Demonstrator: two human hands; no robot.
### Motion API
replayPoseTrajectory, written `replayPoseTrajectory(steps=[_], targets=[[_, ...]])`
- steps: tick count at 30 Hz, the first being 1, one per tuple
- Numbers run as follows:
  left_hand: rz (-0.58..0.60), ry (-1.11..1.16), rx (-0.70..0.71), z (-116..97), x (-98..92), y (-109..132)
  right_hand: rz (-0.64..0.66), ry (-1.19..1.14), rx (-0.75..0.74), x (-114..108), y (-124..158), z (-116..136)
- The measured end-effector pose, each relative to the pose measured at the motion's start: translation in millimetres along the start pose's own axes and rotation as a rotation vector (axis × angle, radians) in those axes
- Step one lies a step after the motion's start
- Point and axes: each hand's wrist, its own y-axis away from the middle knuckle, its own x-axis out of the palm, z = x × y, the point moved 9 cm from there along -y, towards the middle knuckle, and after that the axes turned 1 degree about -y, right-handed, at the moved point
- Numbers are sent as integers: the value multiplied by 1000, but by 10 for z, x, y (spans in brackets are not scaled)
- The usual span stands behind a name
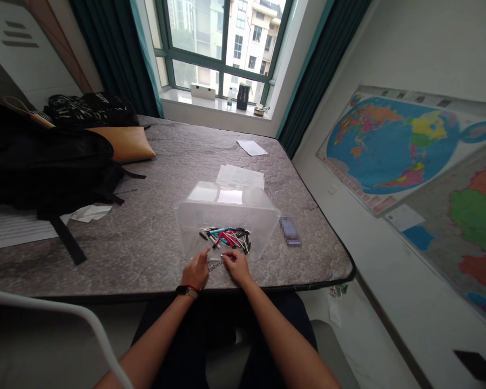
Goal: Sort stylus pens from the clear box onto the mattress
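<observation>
Just in front of the clear plastic box, my left hand and my right hand face each other close above the mattress. A thin, pale pen-like stick spans the gap between them. My left fingers close on its left end, and my right thumb and fingers pinch its right end. The box appears to lie on its side, its opening toward me. Beyond my fingertips, a loose pile of pens in black, red, teal and white lies inside. Whether the stick is a whole pen or a part is too small to tell.
A blurred, phone-like object lies right of the box. Papers lie behind it. A black backpack and an orange-tan pouch occupy the left side. The mattress edge runs close before me; a white curved rail is lower left.
</observation>
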Motion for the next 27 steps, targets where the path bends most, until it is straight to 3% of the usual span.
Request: replayPoseTrajectory(steps=[5,10,14,16,21,27], targets=[[84,-54,50,-46,35,-1,-6,215,124,-10,-166,43],[103,-61,64,-89,40,-1,61,588,-69,-10,-359,395],[99,-46,54,-100,21,-7,230,779,-110,115,-426,407],[98,-44,56,-108,12,-10,255,796,-124,145,-430,394],[81,-22,71,-126,-15,-15,149,678,-146,7,-404,428],[53,14,98,-125,-16,-11,-136,545,-155,-568,-337,653]])
